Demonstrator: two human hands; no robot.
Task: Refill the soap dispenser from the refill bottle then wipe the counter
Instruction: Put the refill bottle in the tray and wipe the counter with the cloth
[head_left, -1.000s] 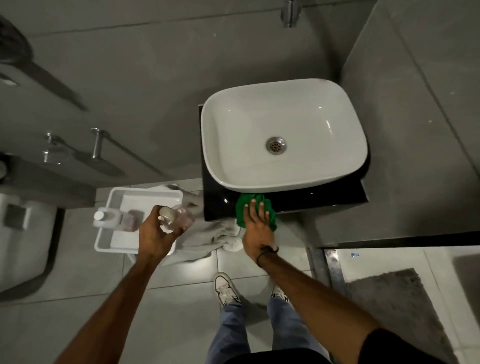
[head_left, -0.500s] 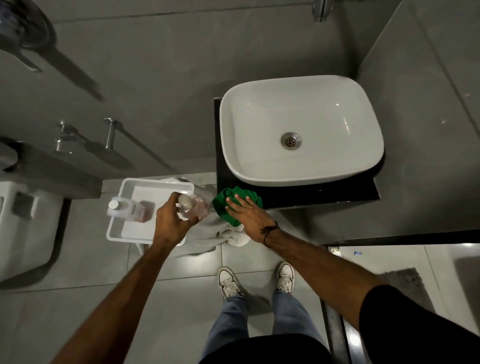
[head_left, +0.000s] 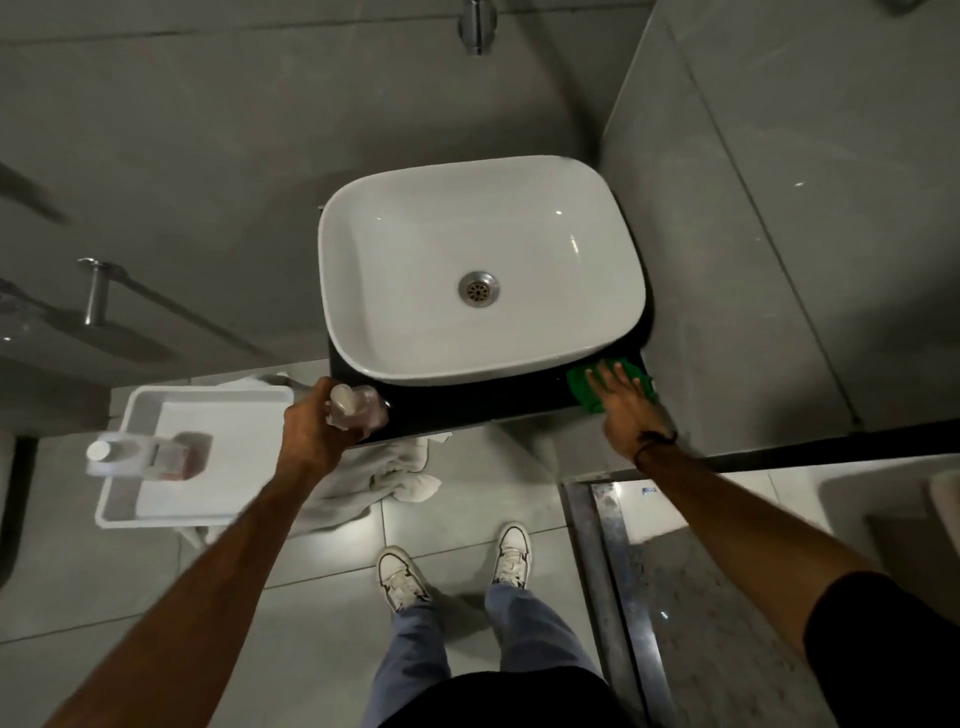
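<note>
Cloth pressed flat at right end of surface, dispenser held at left end.

Right hand (head_left: 626, 402) is spread open, fingers apart, palm down on the green cloth (head_left: 587, 391), which lies on the dark surface (head_left: 488, 405) just beside the white sink (head_left: 415, 270). Left hand (head_left: 317, 434) is closed around the clear soap dispenser (head_left: 358, 408) at the surface's left front edge. The refill bottle (head_left: 150, 456), blurred, lies in the white tray (head_left: 171, 512) to the left.

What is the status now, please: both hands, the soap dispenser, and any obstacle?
Left hand holds soap dispenser at counter's left end. Right hand flat on green cloth, counter's right end. Nothing blocking.
</note>
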